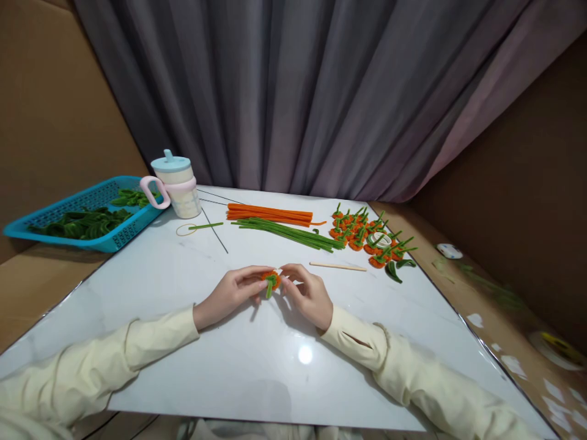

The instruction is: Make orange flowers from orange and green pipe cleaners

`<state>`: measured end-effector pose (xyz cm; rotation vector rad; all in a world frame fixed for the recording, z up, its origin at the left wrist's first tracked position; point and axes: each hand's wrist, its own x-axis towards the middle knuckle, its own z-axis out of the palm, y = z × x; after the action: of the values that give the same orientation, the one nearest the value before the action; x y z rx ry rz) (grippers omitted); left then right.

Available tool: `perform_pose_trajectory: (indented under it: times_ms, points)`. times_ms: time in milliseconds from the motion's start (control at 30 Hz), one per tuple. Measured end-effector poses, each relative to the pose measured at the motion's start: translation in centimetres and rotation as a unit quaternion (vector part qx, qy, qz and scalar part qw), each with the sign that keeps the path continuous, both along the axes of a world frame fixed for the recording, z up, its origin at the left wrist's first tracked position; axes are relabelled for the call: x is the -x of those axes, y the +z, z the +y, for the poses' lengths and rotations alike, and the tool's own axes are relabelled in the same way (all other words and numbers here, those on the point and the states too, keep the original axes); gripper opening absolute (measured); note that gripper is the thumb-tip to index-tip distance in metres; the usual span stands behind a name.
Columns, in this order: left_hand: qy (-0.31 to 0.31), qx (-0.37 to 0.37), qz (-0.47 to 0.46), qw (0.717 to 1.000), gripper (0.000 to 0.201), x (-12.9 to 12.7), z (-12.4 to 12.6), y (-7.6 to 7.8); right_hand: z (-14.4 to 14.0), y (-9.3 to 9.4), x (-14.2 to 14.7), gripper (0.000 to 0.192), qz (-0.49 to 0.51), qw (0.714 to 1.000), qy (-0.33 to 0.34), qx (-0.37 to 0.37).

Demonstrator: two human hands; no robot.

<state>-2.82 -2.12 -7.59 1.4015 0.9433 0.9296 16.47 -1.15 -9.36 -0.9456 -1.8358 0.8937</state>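
While both hands meet near the middle of the white table (183,342), they hold one small orange flower (271,280) between them. It is round and fuzzy, made of orange pipe cleaner, with a green bit in its middle and a short green stem that pokes down toward the table. The left hand (232,293) pinches it from the left with curled fingers, and the right hand (308,294) pinches it from the right, fingers bent close around it. Both arms wear pale cream sleeves.

Farther back on the table lie a bunch of orange sticks (269,214) and, just beside them, a bunch of green sticks (288,233). To the right sits a pile of finished flowers (367,235), orange with green stems, like the one in the hands. A thin wooden stick (338,266) lies near that pile. At the back left stand a cup with a pink handle (177,183) and a blue basket (55,214) with green pieces inside
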Motion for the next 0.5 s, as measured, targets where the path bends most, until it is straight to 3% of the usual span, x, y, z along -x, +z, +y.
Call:
perform_pose_trajectory:
  times_ms: [100, 200, 500]
  points:
    - [0.000, -0.029, 0.024, 0.999, 0.038, -0.05, -0.12, -0.31, 0.22, -0.06, 0.30, 0.025, 0.089, 0.988, 0.040, 0.118]
    - [0.005, -0.064, 0.039, 0.997, 0.035, -0.13, -0.28, -0.48, 0.48, -0.36, 0.53, 0.033, 0.132, 0.972, 0.064, 0.181]
    - [0.006, -0.058, 0.020, 0.998, 0.024, -0.39, -0.26, -0.65, 0.48, -0.72, 0.73, 0.027, 0.099, 0.979, 0.068, 0.165]
